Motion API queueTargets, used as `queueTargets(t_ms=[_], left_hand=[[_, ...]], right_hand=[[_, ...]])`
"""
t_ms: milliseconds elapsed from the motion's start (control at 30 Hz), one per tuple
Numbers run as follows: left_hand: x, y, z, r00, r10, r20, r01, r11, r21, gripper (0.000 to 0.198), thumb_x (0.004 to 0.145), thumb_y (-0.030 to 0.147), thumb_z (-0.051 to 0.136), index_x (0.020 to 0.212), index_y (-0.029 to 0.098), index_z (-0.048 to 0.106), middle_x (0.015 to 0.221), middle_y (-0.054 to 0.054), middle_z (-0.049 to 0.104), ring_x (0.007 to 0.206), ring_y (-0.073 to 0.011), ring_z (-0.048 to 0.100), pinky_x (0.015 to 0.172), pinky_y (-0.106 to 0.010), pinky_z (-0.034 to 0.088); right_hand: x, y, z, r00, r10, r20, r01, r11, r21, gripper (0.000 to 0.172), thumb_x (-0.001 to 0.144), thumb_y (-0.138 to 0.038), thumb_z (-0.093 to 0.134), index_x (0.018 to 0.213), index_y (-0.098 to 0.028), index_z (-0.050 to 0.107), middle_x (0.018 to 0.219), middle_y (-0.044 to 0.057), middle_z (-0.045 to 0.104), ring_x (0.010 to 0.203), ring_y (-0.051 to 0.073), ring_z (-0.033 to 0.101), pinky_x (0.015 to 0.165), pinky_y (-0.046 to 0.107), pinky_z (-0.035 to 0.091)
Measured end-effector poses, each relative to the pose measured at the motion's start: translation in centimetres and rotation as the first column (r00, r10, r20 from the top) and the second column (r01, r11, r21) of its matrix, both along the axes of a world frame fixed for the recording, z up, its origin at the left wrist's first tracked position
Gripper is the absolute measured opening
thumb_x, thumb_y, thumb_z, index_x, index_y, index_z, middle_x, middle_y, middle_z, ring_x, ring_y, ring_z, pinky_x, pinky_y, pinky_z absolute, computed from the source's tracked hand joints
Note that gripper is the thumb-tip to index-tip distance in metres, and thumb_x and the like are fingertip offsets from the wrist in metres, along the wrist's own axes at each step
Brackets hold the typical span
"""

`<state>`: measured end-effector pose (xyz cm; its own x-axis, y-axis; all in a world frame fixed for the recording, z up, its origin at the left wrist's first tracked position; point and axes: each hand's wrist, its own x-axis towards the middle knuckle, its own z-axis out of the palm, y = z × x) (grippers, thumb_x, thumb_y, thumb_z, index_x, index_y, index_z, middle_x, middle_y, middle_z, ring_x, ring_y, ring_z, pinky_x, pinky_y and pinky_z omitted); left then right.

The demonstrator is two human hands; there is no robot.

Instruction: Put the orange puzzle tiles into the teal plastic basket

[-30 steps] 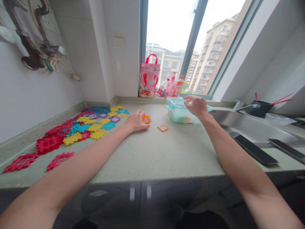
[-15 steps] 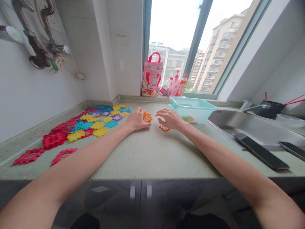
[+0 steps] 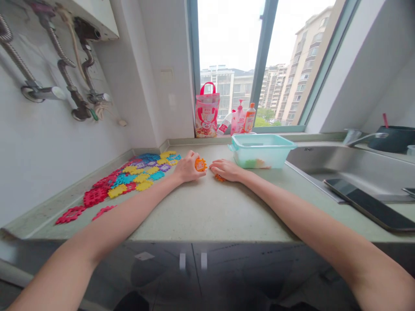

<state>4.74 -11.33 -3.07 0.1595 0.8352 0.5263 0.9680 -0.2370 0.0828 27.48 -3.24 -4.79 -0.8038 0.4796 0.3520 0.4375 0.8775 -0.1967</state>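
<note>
My left hand [image 3: 187, 168] rests on the counter with its fingers pinched on a small orange toothed tile [image 3: 200, 164], held upright. My right hand [image 3: 226, 169] lies just to its right, fingers curled down over a second orange tile [image 3: 219, 177] that lies flat on the counter and is mostly hidden under the palm. The two hands nearly touch. A pale teal plastic box [image 3: 261, 150] stands just behind my right hand, with a few coloured pieces inside.
Several red, yellow, blue and purple interlocking tiles [image 3: 129, 179] are spread along the left wall. A pink bag [image 3: 207, 110] and bottles [image 3: 241, 119] stand on the sill. A steel sink [image 3: 343, 166] and a dark flat slab [image 3: 369, 203] lie to the right.
My right hand left the teal box, swept left and came down over the flat orange tile. My left hand kept its tile. The camera tilted upward.
</note>
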Motion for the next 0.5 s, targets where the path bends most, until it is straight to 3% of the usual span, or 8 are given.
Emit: queueTargets(t_ms=[133, 233, 400, 500], left_hand=[[0.9, -0.6, 1.9, 1.0, -0.031, 0.004, 0.03, 0.998, 0.062, 0.046, 0.08, 0.057, 0.074, 0.109, 0.025, 0.057, 0.12, -0.007, 0.061, 0.097, -0.0261, 0.071, 0.085, -0.038, 0.058], [2.9, 0.1, 4.7, 0.996, -0.059, 0.06, 0.048, 0.985, 0.165, 0.042, 0.082, 0.051, 0.074, 0.109, 0.024, 0.057, 0.12, -0.007, 0.062, 0.098, -0.0246, 0.069, 0.088, -0.037, 0.057], [9.8, 3.8, 10.1, 0.98, -0.142, 0.135, 0.098, 0.952, 0.289, 0.043, 0.086, 0.052, 0.071, 0.113, 0.02, 0.06, 0.12, -0.01, 0.064, 0.106, -0.0273, 0.067, 0.095, -0.038, 0.054], [14.8, 6.9, 11.8, 0.975, -0.158, 0.158, 0.119, 0.965, 0.234, 0.054, 0.087, 0.061, 0.067, 0.122, 0.02, 0.062, 0.125, -0.012, 0.065, 0.108, -0.0292, 0.067, 0.095, -0.039, 0.053]], right_hand=[[0.3, 0.1, 0.5, 0.999, 0.036, 0.041, -0.037, 0.999, 0.036, 0.04, 0.11, -0.032, 0.038, 0.108, -0.017, 0.075, 0.115, 0.013, 0.077, 0.113, 0.026, 0.068, 0.104, 0.039, 0.047], [0.5, 0.3, 0.7, 0.996, 0.037, 0.081, -0.043, 0.996, 0.077, 0.039, 0.11, -0.032, 0.039, 0.098, -0.018, 0.074, 0.104, 0.011, 0.077, 0.104, 0.025, 0.069, 0.1, 0.036, 0.048], [0.6, 0.3, 1.0, 0.995, -0.001, 0.1, -0.007, 0.997, 0.079, 0.035, 0.109, -0.035, 0.046, 0.103, -0.019, 0.076, 0.106, 0.012, 0.077, 0.105, 0.025, 0.07, 0.097, 0.033, 0.047], [0.6, 0.2, 1.0, 0.995, 0.001, 0.104, -0.005, 0.999, 0.042, 0.038, 0.11, -0.039, 0.045, 0.111, -0.018, 0.077, 0.114, 0.013, 0.077, 0.111, 0.026, 0.069, 0.099, 0.033, 0.047]])
